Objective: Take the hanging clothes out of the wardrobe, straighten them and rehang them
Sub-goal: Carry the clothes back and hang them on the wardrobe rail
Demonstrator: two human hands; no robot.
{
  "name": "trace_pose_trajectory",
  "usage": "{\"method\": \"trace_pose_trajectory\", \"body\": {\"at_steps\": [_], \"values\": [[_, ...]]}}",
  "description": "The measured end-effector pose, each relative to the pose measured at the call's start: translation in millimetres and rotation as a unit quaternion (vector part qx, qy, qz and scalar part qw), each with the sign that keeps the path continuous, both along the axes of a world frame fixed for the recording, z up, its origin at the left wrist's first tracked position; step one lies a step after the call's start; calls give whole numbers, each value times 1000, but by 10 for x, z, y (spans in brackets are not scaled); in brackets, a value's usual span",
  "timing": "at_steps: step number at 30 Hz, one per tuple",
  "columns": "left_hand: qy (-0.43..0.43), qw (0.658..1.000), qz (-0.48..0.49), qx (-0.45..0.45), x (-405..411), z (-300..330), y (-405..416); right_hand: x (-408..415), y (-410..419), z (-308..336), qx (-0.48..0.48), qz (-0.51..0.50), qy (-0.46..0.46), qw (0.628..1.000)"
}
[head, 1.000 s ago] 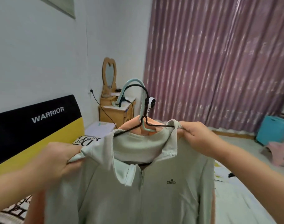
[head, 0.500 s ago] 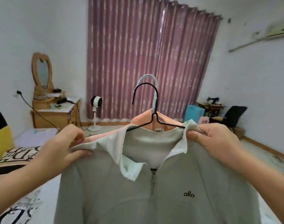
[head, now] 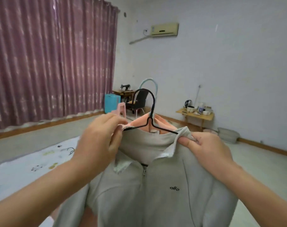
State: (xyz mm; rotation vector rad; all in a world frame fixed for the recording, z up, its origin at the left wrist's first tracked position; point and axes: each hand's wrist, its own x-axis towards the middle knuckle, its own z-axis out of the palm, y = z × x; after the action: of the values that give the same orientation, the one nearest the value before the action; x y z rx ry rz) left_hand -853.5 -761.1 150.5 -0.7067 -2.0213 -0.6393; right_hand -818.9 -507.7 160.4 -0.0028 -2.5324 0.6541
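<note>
- Left hand (head: 100,138): fingers curled, pinching the left end of the black hanger (head: 150,118) together with the jacket (head: 155,185) shoulder. Peach fabric sits at the fingertips too; can't tell if it's in the pinch.
- Right hand (head: 205,149): thumb and fingers pinching the jacket's right collar edge, touching the hanger's right arm end.
- Jacket: grey zip-up, held up in the air between both hands, front toward the camera, body hanging straight down. Collar flaps folded outward, the left one rumpled near the zip.
- A peach top (head: 157,120) on a pale blue hanger (head: 149,82) hangs just behind the jacket, hooks nested.
- Key relation: hanger's long axis runs left-right, spanning hand to hand; both hooks point up and away, centred between the hands. Neither hand is clearly nearer the hooks.
- Judgement: still straightening. Shoulders look seated, collar needs smoothing. For rehanging, one hand must shift to the hooks.
- Risk: releasing one end lets the jacket slip off that side.
- Far: curtain (head: 49,63) left, chair (head: 137,100) mid, small table (head: 196,114) right. Wardrobe not in view.
</note>
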Motion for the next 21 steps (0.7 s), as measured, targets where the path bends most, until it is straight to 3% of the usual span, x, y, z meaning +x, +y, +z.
{"method": "trace_pose_trajectory", "body": {"at_steps": [3,5,8,11,13,14,17,21], "values": [[-123,990,-62,40,142,195,832,399,174,-27,-5,-56,-9,998],[-244,958,-123,87,177,330,1297,644,302,-57,3,-96,-22,995],[-360,857,-273,248,301,482,1881,1040,554,-90,28,-158,-59,985],[-431,756,-366,329,556,461,2409,1497,933,-206,5,-148,-128,981],[-467,685,-429,357,781,429,2750,1861,1199,-247,-112,-119,-181,970],[-478,667,-450,353,908,407,2917,2061,1320,-250,-208,-119,-191,952],[-493,621,-515,327,1339,347,3395,2674,1749,-337,-449,-105,-205,863],[-523,555,-583,280,1919,325,3909,3389,2130,-470,-486,-106,-240,834]]}}
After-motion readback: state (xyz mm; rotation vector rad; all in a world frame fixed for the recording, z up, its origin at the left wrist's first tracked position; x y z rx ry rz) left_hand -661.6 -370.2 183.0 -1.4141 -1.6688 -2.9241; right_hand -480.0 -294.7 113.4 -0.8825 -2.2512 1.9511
